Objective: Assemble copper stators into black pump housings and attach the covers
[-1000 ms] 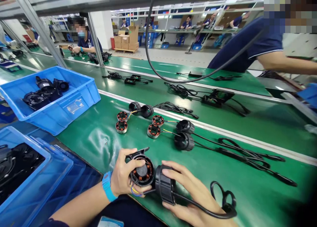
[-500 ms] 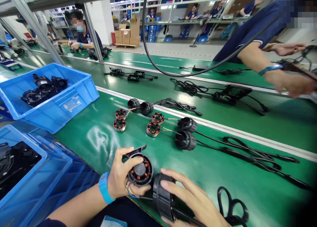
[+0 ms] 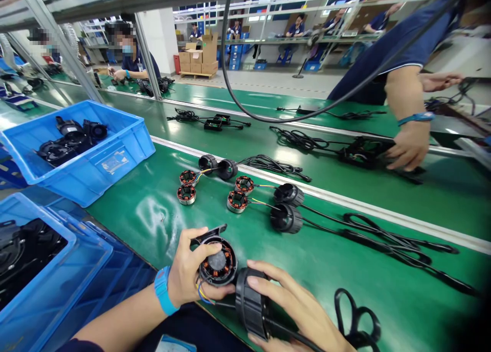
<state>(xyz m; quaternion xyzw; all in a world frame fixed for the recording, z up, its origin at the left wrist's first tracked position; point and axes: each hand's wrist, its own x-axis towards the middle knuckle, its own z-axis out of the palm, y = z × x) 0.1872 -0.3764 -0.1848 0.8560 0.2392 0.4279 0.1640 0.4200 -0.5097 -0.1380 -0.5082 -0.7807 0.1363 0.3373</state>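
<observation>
My left hand (image 3: 187, 270) is closed around a round black motor housing (image 3: 227, 242), its thumb pressing near the grey centre disc. Copper stator windings (image 3: 232, 264) show inside the housing's open face. Yellow and blue wires (image 3: 203, 293) come out at its lower side. Close beside it, my right hand (image 3: 295, 301) grips a ribbed black cap (image 3: 247, 303) with fingers over its top and thumb side below. A thick black cable (image 3: 293, 336) leaves the cap toward the lower right. I cannot tell whether cap and housing touch.
On the green bench stand several copper-wound stators (image 3: 237, 201) wired to black caps (image 3: 287, 218) with coiled cables. Blue bins (image 3: 126, 160) of black parts sit at the left. Across the rail, a co-worker's hand (image 3: 410, 145) touches a black cabled part. A black cable (image 3: 226, 60) hangs overhead.
My hands keep almost the same hold and place. Across the bench, the co-worker's nearer hand has moved left and down onto the black part on the belt.
</observation>
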